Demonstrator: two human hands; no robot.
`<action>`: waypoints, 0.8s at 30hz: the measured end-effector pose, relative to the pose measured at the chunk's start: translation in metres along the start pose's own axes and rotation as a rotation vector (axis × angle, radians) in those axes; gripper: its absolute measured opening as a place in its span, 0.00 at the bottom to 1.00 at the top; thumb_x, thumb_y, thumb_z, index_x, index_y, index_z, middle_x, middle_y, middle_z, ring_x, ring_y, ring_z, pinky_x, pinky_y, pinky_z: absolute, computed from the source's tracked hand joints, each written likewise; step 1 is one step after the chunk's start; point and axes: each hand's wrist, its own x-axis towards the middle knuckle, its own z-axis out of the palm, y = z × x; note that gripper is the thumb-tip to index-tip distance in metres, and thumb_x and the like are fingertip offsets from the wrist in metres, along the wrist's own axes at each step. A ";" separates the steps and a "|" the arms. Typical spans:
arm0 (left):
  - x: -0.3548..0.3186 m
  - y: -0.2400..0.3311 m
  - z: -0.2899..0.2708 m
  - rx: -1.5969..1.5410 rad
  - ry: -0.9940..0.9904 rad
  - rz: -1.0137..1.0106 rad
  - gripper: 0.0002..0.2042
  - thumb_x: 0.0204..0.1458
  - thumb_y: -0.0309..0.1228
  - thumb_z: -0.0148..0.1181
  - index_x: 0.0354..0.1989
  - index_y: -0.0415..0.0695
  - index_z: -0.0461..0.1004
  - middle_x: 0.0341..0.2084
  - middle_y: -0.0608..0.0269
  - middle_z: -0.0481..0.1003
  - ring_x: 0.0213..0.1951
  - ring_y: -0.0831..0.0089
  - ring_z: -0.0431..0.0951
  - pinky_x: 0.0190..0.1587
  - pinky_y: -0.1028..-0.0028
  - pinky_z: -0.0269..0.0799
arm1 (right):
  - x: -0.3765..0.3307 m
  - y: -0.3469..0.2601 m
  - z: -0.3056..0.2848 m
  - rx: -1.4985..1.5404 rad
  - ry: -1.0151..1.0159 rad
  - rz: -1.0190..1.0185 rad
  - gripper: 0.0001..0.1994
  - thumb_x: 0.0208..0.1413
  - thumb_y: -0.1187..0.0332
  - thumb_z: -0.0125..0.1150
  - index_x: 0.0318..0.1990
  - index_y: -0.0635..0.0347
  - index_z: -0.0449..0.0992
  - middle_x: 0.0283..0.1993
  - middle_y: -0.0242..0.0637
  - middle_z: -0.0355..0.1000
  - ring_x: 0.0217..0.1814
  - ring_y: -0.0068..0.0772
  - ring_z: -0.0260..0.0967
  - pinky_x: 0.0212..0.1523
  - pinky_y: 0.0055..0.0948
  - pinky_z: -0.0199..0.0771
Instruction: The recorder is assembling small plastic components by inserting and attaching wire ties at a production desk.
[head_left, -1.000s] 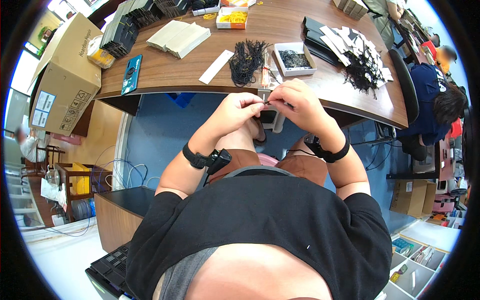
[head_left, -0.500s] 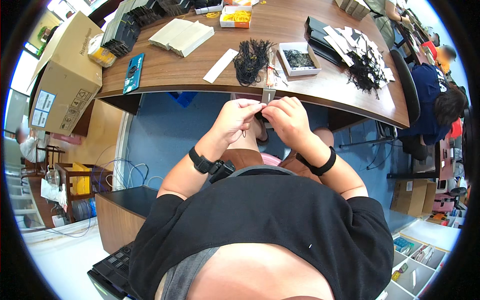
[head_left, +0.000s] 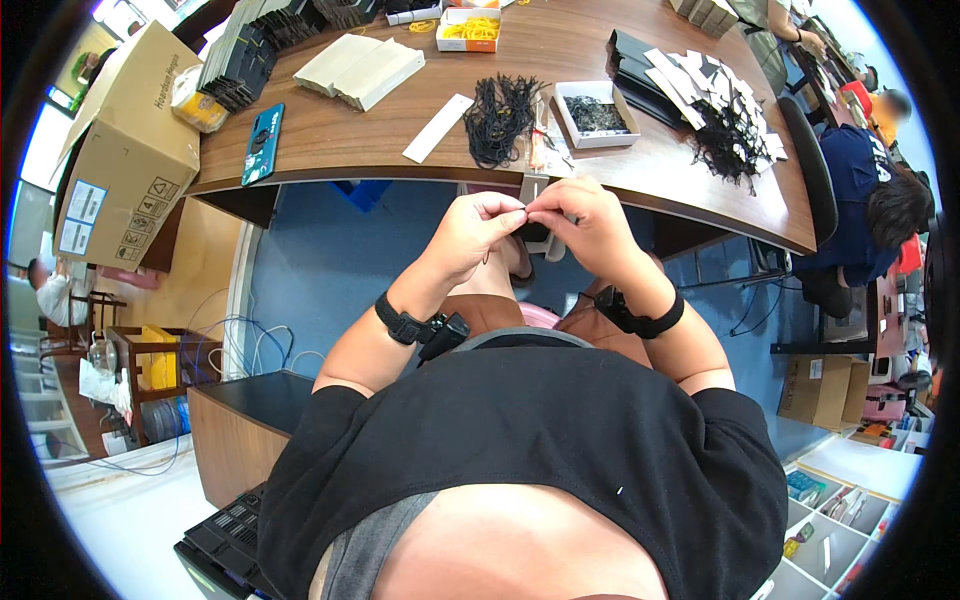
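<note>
Just off the table's near edge, my left hand (head_left: 468,235) and my right hand (head_left: 590,228) meet fingertip to fingertip. Both are closed in a pinch on a thin black cord (head_left: 486,258), part of which dangles below the left fingers. Whatever sits right between the fingertips is too small to make out. Beyond the hands lies a heap of black cords (head_left: 498,122), with a white card strip (head_left: 438,128) to its left. A small metal bracket (head_left: 534,186) stands at the table edge beside the right fingers. Right of the heap is a white box (head_left: 604,141) of small dark pieces.
White tags with black cords (head_left: 728,125) are piled on the right of the wooden table (head_left: 350,150). A blue-green phone (head_left: 263,145) and a cardboard box (head_left: 150,150) are at left. Yellow bands fill a small box (head_left: 468,45) at the back. A co-worker (head_left: 850,190) sits at right.
My right hand has turned at the wrist, so the dark device on its strap now shows. Its fingers have shifted slightly, while both hands keep pinching together.
</note>
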 end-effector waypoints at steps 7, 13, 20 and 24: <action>0.000 0.008 -0.002 0.234 -0.076 -0.035 0.07 0.53 0.25 0.59 0.39 0.36 0.76 0.32 0.67 0.76 0.35 0.83 0.72 0.39 0.81 0.68 | -0.001 0.006 0.002 -0.137 0.056 -0.159 0.04 0.45 0.71 0.65 0.31 0.56 0.79 0.29 0.35 0.75 0.33 0.38 0.72 0.37 0.34 0.67; 0.000 -0.002 0.004 0.208 -0.034 0.026 0.06 0.51 0.23 0.59 0.38 0.38 0.75 0.32 0.70 0.74 0.32 0.87 0.70 0.36 0.85 0.65 | -0.004 0.005 0.002 -0.082 0.040 -0.064 0.04 0.46 0.70 0.65 0.30 0.55 0.78 0.28 0.35 0.74 0.34 0.39 0.71 0.39 0.34 0.65; -0.001 -0.004 0.014 0.496 0.119 0.227 0.05 0.50 0.21 0.59 0.35 0.39 0.74 0.28 0.72 0.71 0.28 0.86 0.67 0.30 0.84 0.65 | -0.006 0.007 0.000 0.120 -0.059 0.121 0.04 0.48 0.70 0.64 0.31 0.58 0.76 0.26 0.35 0.72 0.27 0.31 0.69 0.31 0.27 0.67; -0.008 -0.001 0.023 0.898 0.177 0.539 0.03 0.48 0.20 0.60 0.31 0.37 0.75 0.24 0.70 0.69 0.25 0.84 0.65 0.27 0.82 0.64 | -0.003 0.018 -0.006 0.551 -0.309 0.615 0.06 0.53 0.68 0.63 0.30 0.61 0.76 0.25 0.30 0.72 0.24 0.20 0.67 0.26 0.20 0.66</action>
